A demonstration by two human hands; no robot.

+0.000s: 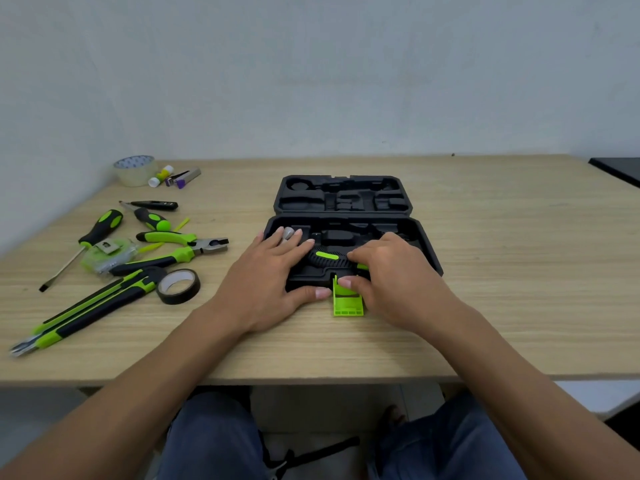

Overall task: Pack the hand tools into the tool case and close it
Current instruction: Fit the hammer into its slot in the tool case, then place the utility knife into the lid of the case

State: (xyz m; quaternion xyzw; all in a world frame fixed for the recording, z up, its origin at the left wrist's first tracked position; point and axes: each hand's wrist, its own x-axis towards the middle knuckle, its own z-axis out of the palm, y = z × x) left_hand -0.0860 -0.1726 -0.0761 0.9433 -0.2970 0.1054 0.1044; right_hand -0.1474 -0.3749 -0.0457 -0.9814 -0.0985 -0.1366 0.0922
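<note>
The open case (427,252) lies on the table (485,306), its green latch (348,304) flipped toward the person. A hammer (327,257) sits in the tray. The left hand (273,271) presses flat over its head. The right hand (391,268) covers the handle's end, fingers bent; whether it grips is unclear. At left lie pliers (173,251), screwdrivers (100,228), knives (93,306) and tape (178,286).

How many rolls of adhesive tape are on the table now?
2. A clear roll at the far left, beside the glue stick; a black roll nearer, beside the green knife. Part of the case is covered, so another could hide.
</note>
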